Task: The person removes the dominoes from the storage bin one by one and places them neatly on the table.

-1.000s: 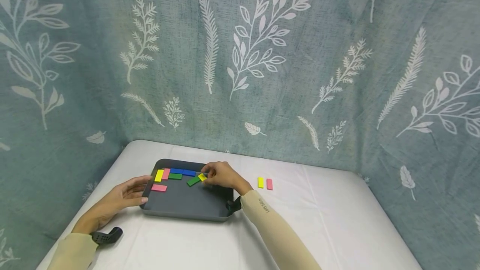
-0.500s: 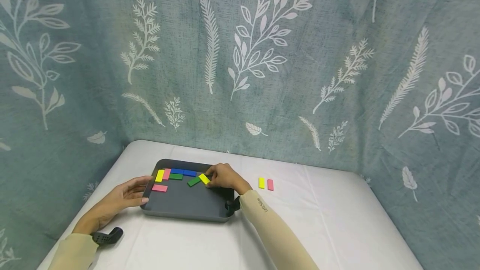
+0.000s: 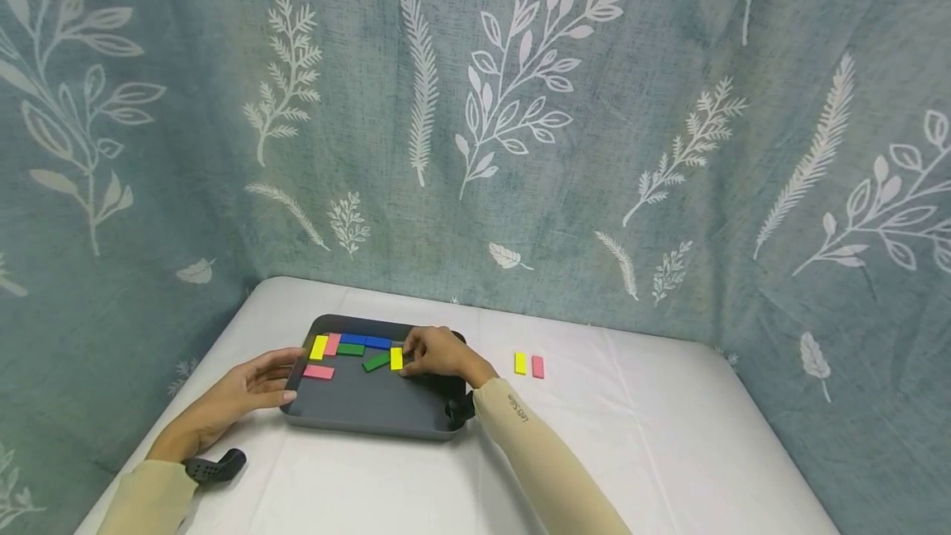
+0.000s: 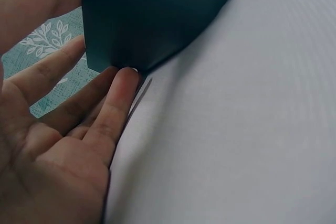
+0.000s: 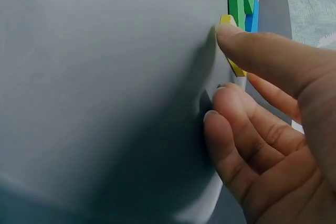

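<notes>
My right hand (image 3: 442,353) is over the right part of a dark grey tray (image 3: 357,407), pinching a small yellow block (image 3: 396,359) between thumb and fingers. In the right wrist view the thumb lies along the near side of that yellow block (image 5: 239,71). A slanted green block (image 3: 376,362) sits right at its left side. With fingers nearly straight, my left hand (image 3: 230,393) touches the tray's left wall; the left wrist view has the fingertips against the outer wall (image 4: 157,24).
Along the tray's back left stand a yellow block (image 3: 318,347), a pink block (image 3: 332,344), two blue blocks (image 3: 378,343) and a green block (image 3: 351,350). Another pink block (image 3: 319,372) lies in front. On the white table, right of the tray, are a yellow block (image 3: 520,363) and a pink block (image 3: 538,366).
The yellow block in my right hand has turned from slanted to front-to-back and shifted left. The slanted green block has slid slightly left. My left hand stays at the tray.
</notes>
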A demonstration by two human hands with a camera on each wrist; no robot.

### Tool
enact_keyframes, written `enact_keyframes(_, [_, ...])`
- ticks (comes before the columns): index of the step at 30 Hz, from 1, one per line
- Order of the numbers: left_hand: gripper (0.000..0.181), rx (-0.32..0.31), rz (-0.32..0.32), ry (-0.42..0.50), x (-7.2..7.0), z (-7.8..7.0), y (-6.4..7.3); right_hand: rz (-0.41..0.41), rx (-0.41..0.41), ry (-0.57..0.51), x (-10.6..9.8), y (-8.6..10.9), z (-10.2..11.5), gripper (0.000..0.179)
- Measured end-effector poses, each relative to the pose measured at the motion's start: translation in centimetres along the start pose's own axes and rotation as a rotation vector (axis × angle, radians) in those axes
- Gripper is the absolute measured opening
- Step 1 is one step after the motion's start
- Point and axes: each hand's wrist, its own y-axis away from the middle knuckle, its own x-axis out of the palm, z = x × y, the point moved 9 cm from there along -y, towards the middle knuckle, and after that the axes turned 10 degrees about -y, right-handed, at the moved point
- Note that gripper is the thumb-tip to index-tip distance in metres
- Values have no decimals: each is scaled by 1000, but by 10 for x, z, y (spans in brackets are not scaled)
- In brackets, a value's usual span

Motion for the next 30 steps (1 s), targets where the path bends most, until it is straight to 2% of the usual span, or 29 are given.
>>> enact_keyframes(5, [80, -2, -2, -10, -1, 1, -1, -13, 17, 5, 1, -3, -2, 52])
enact_keyframes(16, [81, -8, 3, 15, 1, 1, -1, -17, 25, 49, 4, -9, -9, 45])
enact_keyframes(30, [79, 0, 16, 14, 1, -1, 1, -12, 12, 13, -4, -3, -2, 46])
